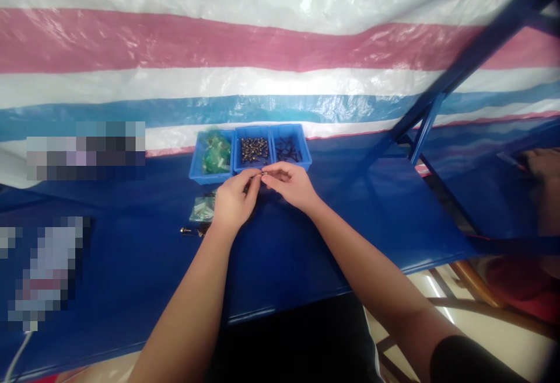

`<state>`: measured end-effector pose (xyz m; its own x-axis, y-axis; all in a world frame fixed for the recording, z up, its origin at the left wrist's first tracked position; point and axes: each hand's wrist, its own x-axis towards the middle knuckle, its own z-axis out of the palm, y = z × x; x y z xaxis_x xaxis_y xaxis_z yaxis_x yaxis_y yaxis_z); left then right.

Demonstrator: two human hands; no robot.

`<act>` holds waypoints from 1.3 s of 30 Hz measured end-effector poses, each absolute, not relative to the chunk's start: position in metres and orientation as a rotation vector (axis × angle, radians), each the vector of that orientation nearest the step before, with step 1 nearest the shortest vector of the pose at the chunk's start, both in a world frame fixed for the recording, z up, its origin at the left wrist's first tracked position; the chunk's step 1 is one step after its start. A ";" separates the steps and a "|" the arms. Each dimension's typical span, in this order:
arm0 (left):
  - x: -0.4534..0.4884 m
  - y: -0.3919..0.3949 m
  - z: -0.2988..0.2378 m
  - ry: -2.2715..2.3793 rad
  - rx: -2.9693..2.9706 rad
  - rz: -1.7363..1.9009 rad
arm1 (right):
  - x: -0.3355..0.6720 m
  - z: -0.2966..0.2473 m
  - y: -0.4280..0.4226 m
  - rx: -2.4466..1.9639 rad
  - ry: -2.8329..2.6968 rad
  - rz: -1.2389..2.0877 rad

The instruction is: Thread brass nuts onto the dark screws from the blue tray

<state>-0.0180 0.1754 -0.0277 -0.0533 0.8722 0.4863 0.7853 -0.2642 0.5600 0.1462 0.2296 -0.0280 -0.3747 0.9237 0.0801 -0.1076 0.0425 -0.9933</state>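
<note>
**Two hands meet over a small part in front of the bins**

Head view: near the centre of the frame, the left hand (234,199) and right hand (289,183) come together fingertip to fingertip above the blue counter (371,219). Both are pinched shut on a small dark part (261,175) held between them; it is too small to tell what it is. Just behind the hands, towards the top of the frame, stand three blue bins side by side: the left bin (212,155) holds green bags, the middle bin (254,148) brownish metal pieces, the right bin (289,146) dark pieces. Just left of the left hand a clear bag (202,209) lies on the counter, and below it a small metal piece (189,231). A striped tarp (262,38) hangs behind the counter. At the right edge of the frame another person's hand (542,164) shows beside a blue frame (437,88).
</note>
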 end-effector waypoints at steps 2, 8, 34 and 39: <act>-0.019 0.176 -0.028 1.810 2.096 1.201 | 0.146 -0.029 0.230 -0.882 -1.435 1.483; -0.019 0.177 -0.029 1.797 2.108 1.171 | 0.147 -0.027 0.228 -0.852 -1.450 1.456; -0.018 0.178 -0.033 1.871 2.078 1.285 | 0.146 -0.033 0.232 -0.847 -1.380 1.475; -0.016 0.177 -0.031 1.872 2.050 1.286 | 0.147 -0.033 0.233 -0.859 -1.384 1.468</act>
